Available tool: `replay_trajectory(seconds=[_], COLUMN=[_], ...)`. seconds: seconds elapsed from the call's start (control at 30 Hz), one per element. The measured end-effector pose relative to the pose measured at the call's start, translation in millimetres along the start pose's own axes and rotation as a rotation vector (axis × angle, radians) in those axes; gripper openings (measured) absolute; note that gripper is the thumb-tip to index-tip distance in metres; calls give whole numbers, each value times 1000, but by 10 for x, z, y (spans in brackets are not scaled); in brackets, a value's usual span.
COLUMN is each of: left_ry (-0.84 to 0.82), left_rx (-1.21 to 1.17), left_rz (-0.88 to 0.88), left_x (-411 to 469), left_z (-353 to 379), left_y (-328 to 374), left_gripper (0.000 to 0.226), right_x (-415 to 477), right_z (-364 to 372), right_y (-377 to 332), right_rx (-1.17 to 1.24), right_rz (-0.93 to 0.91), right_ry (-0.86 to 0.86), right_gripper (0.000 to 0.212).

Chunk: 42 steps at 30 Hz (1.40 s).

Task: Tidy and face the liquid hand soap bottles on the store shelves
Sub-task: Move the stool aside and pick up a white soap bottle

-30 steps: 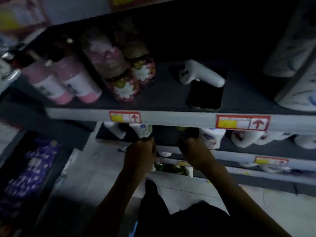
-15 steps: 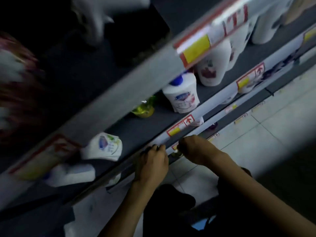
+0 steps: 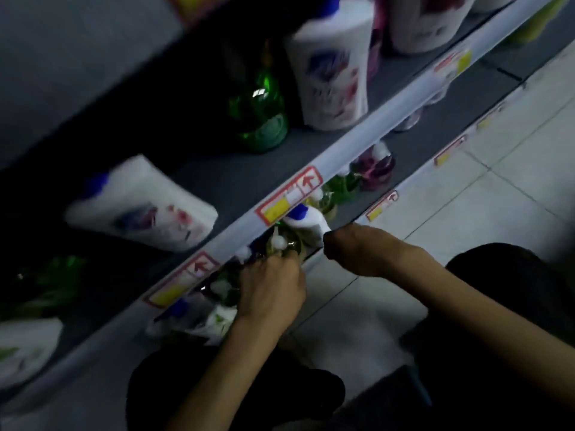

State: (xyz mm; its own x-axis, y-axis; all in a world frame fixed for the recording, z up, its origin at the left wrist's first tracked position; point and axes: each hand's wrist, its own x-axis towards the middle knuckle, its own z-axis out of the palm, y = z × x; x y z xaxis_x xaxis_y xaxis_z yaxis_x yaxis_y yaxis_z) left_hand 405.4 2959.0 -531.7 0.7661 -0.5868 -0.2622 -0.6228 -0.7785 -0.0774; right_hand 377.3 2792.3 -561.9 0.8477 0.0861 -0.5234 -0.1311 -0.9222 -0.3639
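Small clear pump soap bottles stand in a row on the low shelf under the white rail (image 3: 357, 141): green ones (image 3: 340, 186) and a pink one (image 3: 375, 166). My left hand (image 3: 270, 290) reaches under the rail, its fingers curled round a green pump bottle (image 3: 284, 244) with a white pump head. My right hand (image 3: 351, 248) is just to its right, fingers curled against a white bottle with a blue cap (image 3: 306, 220). The fingertips of both hands are hidden by the bottles. The frame is dim and blurred.
On the shelf above stand a tall white bottle (image 3: 333, 73) and a dark green bottle (image 3: 261, 119); another white bottle (image 3: 140, 206) lies on its side. Red-and-yellow price tags (image 3: 289, 197) sit on the rail. Pale floor tiles (image 3: 466, 197) lie to the right.
The view has dropped and closed in on the lower shelves. Both hands have moved from the shelf edge in under the rail and onto the bottles there.
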Motion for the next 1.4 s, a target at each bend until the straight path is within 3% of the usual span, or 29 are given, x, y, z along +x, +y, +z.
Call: replay_trajectory(seconds=[0.13, 0.23, 0.33, 0.43, 0.67, 0.77, 0.87, 1.1, 1.4], left_ry=[148, 272, 423, 578, 936, 1132, 1289, 1228, 1164], left_rx=[-16, -117, 20, -43, -66, -139, -210, -112, -71], left_rz=[-122, -256, -339, -448, -652, -670, -605, -607, -597], left_x=[-320, -842, -1374, -1866, -2464, -2422, -2217, -1936, -2101], left_z=[143, -114, -435, -795, -1479, -1603, -1648, -1681, -1749], left_y=[-264, -568, -841, -1200, -1765, -1940, -2106, -2489, -2359], left_gripper=[14, 15, 14, 17, 16, 18, 16, 19, 22], right_x=[-120, -369, -561, -839, -1224, -1158, -929, -674, -780], right_z=[0, -204, -364, -627, -1167, -1326, -1492, -1605, -1473], right_y=[-425, -951, -1451, -2029, -2944, -3131, -3301, -3560, -3605], right_rx=[-79, -21, -103, -93, -24, -15, -168, -238, -410], right_rz=[-114, -232, -381, -495, -804, -857, -870, -736, -604], right_ry=[226, 342, 456, 643, 876, 997, 1070, 1249, 1145], right_gripper=[28, 21, 11, 14, 12, 11, 16, 10, 26])
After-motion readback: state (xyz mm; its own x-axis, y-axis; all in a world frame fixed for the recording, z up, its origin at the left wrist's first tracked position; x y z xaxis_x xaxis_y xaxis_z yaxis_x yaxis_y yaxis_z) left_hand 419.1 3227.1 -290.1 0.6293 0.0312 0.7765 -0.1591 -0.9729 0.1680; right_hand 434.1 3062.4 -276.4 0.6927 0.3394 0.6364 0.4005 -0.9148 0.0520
